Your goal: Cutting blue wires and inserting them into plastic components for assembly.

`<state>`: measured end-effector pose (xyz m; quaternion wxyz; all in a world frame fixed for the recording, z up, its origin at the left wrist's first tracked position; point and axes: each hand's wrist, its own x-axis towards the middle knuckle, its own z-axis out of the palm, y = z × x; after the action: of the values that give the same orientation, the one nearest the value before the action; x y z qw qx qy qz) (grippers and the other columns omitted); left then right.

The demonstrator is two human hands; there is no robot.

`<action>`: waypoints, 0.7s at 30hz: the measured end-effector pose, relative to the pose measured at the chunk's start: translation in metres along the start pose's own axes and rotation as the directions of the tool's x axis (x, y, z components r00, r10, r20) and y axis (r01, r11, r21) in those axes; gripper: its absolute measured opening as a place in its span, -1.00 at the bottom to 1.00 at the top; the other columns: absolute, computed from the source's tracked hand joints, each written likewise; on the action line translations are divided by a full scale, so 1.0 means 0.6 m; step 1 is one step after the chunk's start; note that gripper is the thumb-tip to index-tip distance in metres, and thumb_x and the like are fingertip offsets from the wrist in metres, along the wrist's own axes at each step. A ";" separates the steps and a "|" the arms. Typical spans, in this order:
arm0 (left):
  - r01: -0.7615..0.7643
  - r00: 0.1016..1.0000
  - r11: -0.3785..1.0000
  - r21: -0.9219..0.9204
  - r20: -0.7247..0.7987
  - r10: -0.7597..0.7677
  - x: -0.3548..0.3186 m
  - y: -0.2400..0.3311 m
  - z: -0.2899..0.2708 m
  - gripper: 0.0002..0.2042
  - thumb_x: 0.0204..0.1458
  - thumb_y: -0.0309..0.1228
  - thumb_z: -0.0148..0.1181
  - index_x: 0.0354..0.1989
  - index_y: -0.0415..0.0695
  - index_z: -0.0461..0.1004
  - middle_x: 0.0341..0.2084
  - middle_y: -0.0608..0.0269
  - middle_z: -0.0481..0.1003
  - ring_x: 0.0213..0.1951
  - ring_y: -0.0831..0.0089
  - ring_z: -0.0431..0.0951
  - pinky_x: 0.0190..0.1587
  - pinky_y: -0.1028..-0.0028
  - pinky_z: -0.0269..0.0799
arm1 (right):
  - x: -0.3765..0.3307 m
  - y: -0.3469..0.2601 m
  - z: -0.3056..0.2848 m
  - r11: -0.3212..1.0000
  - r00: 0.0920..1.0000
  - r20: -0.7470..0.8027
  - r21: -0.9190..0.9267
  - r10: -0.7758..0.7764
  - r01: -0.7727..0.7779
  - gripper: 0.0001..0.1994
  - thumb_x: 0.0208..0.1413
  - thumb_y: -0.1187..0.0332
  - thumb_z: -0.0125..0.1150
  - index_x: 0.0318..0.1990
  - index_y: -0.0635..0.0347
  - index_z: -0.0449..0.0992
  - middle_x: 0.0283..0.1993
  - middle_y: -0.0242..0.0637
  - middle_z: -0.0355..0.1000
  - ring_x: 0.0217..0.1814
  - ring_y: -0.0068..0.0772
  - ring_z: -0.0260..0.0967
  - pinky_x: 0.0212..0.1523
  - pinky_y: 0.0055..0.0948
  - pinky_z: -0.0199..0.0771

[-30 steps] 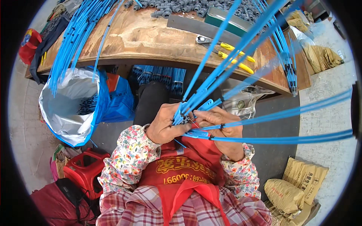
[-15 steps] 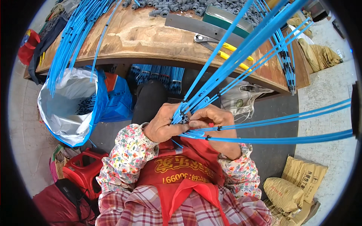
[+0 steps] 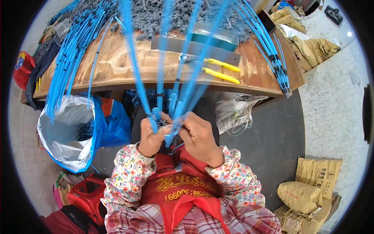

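Several long blue tubes (image 3: 133, 66) fan upward from between my hands, blurred by motion, with flat blue end pieces at their lower ends. My left hand (image 3: 152, 136) is closed around the lower end of the tubes. Beside its fingertips a small dark grey round part (image 3: 162, 123) shows among the ends. My right hand (image 3: 200, 136) pinches the base of the tubes on the right side, its thumb and fingers pressed together. Both hands are above my lap, in front of the red apron (image 3: 187, 179). What lies inside the fingers is partly hidden.
The wooden bench (image 3: 117, 74) ahead bears blue tube bundles (image 3: 78, 54), grey fittings (image 3: 156, 19), a teal box (image 3: 214, 39), a metal bar (image 3: 159, 43) and yellow-handled pliers (image 3: 221, 76). A white-lined blue bag (image 3: 64, 136), red stool (image 3: 87, 191) and brown sacks (image 3: 300, 199) stand around.
The tubes have swung from pointing right and up-right to upright. Both hands moved left and slightly down in view, and the right hand turned upward. The whole view shifted a little.
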<state>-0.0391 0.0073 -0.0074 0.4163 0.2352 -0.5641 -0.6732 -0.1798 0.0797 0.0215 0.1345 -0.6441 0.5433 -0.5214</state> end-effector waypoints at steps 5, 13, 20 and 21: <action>0.018 0.994 0.935 -0.354 -0.097 -0.056 0.007 -0.026 -0.092 -0.66 -0.01 -0.17 0.21 -0.38 -0.25 0.41 -0.59 0.20 0.45 -0.59 0.49 0.40 -0.56 0.56 0.27 | 0.046 -0.002 -0.068 0.973 0.982 0.038 0.129 0.188 -0.191 -0.86 -0.03 0.60 0.16 -0.26 0.31 0.46 -0.46 -0.19 0.35 -0.47 -0.29 0.40 -0.46 -0.46 0.36; -0.088 0.981 0.941 -0.326 0.138 0.139 0.002 0.019 -0.114 -0.61 0.03 -0.07 0.14 -0.35 -0.23 0.39 -0.60 0.09 0.47 -0.64 0.46 0.37 -0.57 0.55 0.27 | 0.138 0.096 -0.135 0.785 0.995 -0.049 -0.618 -0.089 0.039 -0.76 -0.14 0.44 0.28 -0.29 0.24 0.38 -0.28 -0.12 0.30 -0.19 -0.08 0.23 -0.18 -0.20 0.26; -0.055 0.982 0.903 -0.427 0.138 0.125 -0.016 0.006 -0.117 -0.51 -0.02 -0.05 0.20 -0.25 -0.35 0.43 -0.48 -0.02 0.52 -0.59 0.48 0.43 -0.59 0.59 0.23 | 0.143 0.106 -0.137 0.612 0.962 0.200 -0.742 -0.188 0.274 -0.72 -0.12 0.33 0.28 -0.30 0.22 0.34 -0.29 -0.10 0.25 -0.22 -0.05 0.18 -0.22 -0.15 0.20; -0.042 0.970 0.901 -0.432 0.197 0.140 -0.009 0.003 -0.117 -0.51 -0.02 -0.06 0.21 -0.24 -0.35 0.43 -0.46 -0.03 0.52 -0.59 0.47 0.43 -0.59 0.58 0.24 | 0.136 0.106 -0.145 0.572 0.966 0.209 -0.779 -0.151 0.258 -0.73 -0.11 0.32 0.26 -0.32 0.23 0.33 -0.30 -0.11 0.24 -0.23 -0.05 0.18 -0.23 -0.14 0.18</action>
<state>0.0193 -0.0280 -0.0245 0.4226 0.0349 -0.4576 -0.7815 -0.2975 0.0215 0.0537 -0.1977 -0.7239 0.6316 -0.1950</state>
